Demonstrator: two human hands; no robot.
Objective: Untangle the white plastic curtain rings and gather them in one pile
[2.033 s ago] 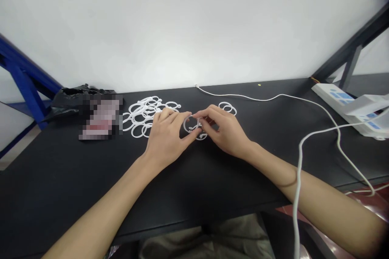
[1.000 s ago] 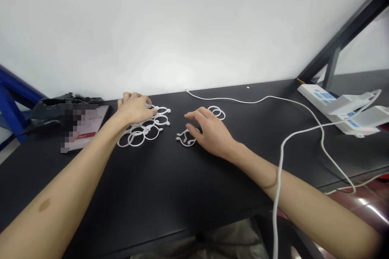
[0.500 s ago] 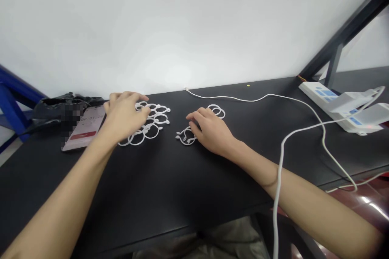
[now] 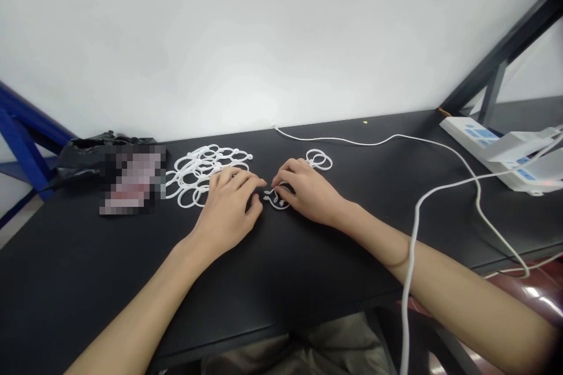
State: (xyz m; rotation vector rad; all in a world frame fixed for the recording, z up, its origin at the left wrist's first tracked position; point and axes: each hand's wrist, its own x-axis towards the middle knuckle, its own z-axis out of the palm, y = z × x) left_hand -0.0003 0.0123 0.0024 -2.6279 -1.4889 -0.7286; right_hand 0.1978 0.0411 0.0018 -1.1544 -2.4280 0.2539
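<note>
My left hand [image 4: 233, 199] is at the middle of the black table, its thumb and forefinger apart with nothing between them. Just right of its fingertips lies a white plastic ring [image 4: 278, 207] with small clips at its edge. My right hand [image 4: 305, 190] has its fingers curled over the right side of that ring, thumb against it, hiding part of it. Behind and left of my left hand spreads a pile of white rings [image 4: 189, 179]. Beyond my right hand are a couple of overlapping white rings [image 4: 324, 165].
A blurred phone [image 4: 134, 181] and a black plastic bag [image 4: 79, 161] lie at the left. On the right, a white power strip [image 4: 497, 155] holds plugged-in adapters. A white cable [image 4: 409, 281] hangs across my right forearm, and a thinner cord [image 4: 343, 140] runs along the back.
My left hand has left the pile of rings and come right and nearer, beside the single ring. The right hand stays at that ring.
</note>
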